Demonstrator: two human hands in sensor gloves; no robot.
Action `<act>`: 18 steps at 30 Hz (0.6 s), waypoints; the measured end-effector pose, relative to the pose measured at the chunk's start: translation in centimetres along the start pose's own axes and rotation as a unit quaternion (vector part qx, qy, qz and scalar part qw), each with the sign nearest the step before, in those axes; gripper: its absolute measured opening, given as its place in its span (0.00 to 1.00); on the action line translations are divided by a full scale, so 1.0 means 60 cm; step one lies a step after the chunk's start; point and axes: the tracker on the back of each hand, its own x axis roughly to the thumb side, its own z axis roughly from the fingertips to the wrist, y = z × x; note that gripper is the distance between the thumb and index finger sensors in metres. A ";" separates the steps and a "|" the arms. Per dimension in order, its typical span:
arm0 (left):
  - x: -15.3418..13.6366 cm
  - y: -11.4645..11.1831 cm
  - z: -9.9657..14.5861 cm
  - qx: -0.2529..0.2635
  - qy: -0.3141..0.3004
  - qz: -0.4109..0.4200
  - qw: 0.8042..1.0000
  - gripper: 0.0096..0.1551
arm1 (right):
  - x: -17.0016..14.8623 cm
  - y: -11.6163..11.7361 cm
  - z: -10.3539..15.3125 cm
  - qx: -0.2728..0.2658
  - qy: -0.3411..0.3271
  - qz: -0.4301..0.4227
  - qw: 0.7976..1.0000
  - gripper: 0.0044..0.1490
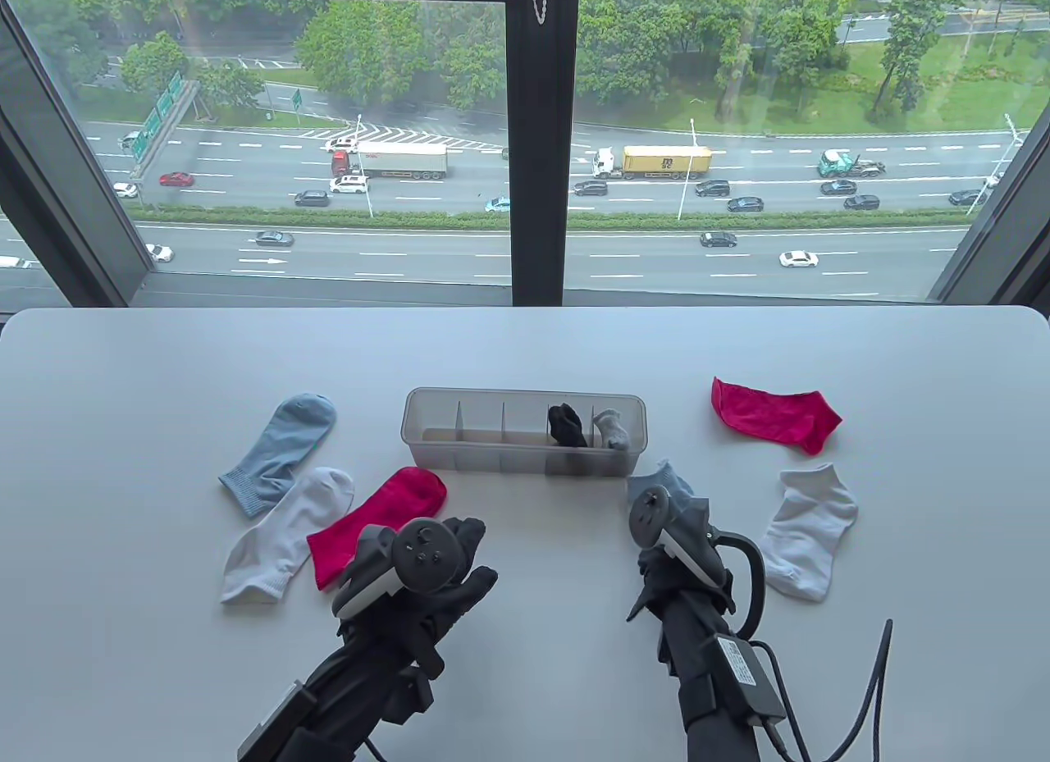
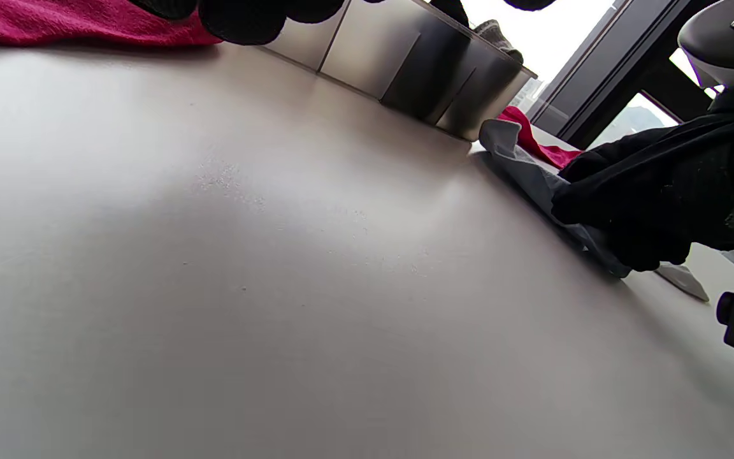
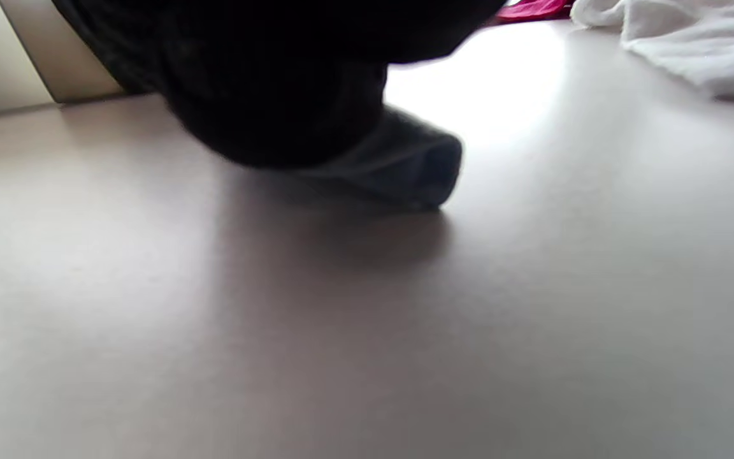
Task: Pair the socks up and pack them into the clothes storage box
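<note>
Gripping a light blue sock [image 1: 668,485] by the storage box [image 1: 525,458] with our right hand [image 1: 677,540], left hand [image 1: 426,565] relaxed and empty, we judge pairing underway; next we need its mate [image 1: 279,454], far left on the bench [image 1: 525,344].

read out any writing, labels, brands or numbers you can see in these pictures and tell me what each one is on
Nothing can be read for certain.
Label on the grey box strapped to the right forearm: print too small.
Yellow truck container outside the window: dark lettering, too blurred.
Green road signs over the highway: too small and angled.
The socks, storage box, gloves and trackers show no writing.
</note>
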 end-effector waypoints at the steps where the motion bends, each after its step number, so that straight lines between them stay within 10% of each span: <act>1: -0.004 -0.004 -0.002 -0.015 -0.003 0.046 0.999 0.42 | 0.016 0.003 0.013 -0.021 -0.022 -0.056 0.998 0.25; 8: -0.029 -0.046 -0.015 -0.064 -0.038 0.386 0.919 0.50 | 0.162 0.014 0.097 0.028 -0.268 -0.185 0.945 0.25; 12: -0.059 -0.038 -0.013 0.025 -0.020 0.496 0.868 0.36 | 0.163 0.011 0.097 0.074 -0.315 -0.220 0.920 0.30; 18: -0.052 -0.011 -0.004 0.101 -0.054 0.459 0.881 0.23 | 0.098 -0.014 0.073 -0.017 -0.215 -0.314 0.925 0.33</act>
